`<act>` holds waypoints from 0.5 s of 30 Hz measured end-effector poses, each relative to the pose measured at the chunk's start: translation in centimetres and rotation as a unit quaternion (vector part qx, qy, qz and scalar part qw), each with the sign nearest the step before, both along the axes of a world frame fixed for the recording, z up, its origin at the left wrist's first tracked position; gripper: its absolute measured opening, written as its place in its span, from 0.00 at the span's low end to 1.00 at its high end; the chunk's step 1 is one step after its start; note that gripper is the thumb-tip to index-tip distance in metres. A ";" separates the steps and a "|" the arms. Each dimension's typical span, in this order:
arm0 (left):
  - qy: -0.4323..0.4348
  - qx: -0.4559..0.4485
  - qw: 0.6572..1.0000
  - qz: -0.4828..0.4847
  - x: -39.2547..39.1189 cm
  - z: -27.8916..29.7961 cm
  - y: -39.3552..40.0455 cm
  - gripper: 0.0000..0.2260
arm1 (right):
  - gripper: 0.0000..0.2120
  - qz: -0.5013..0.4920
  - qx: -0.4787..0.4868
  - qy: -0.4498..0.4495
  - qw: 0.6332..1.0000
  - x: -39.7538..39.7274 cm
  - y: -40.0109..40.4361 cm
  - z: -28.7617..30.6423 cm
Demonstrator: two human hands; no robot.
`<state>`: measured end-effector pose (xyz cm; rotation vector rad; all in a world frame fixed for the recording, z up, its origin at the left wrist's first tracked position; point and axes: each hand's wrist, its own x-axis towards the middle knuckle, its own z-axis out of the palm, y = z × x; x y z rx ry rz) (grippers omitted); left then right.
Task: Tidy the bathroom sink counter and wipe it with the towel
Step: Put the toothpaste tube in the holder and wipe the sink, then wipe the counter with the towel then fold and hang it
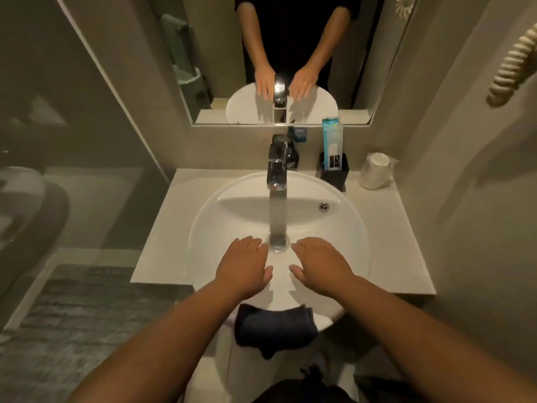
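A dark navy folded cloth towel (275,327) drapes over the near rim of the round glossy white ceramic sink (209,225). Both bare forearms reach forward; the left hand (243,267) and right hand (319,264) hover palm-down, fingers spread and empty, flanking the water stream, perhaps touching it. Behind stands the chrome faucet (277,164).
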<state>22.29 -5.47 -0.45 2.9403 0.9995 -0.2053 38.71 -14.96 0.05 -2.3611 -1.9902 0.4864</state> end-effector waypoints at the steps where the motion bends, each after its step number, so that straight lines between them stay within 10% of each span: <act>1: 0.001 -0.007 1.000 -0.009 -1.3 -0.2 -0.5 0.22 | 0.26 -0.001 -0.004 0.010 1.000 -1.1 -0.8 -0.2; 8: 0.002 -0.171 0.974 -0.150 -7.2 -2.1 -5.0 0.28 | 0.29 0.093 -0.104 0.090 0.986 -6.5 -6.3 -0.8; 15: -0.048 -0.122 0.982 -0.133 -7.7 -2.6 -7.1 0.16 | 0.13 0.019 -0.008 0.027 0.999 -7.6 -9.5 -1.9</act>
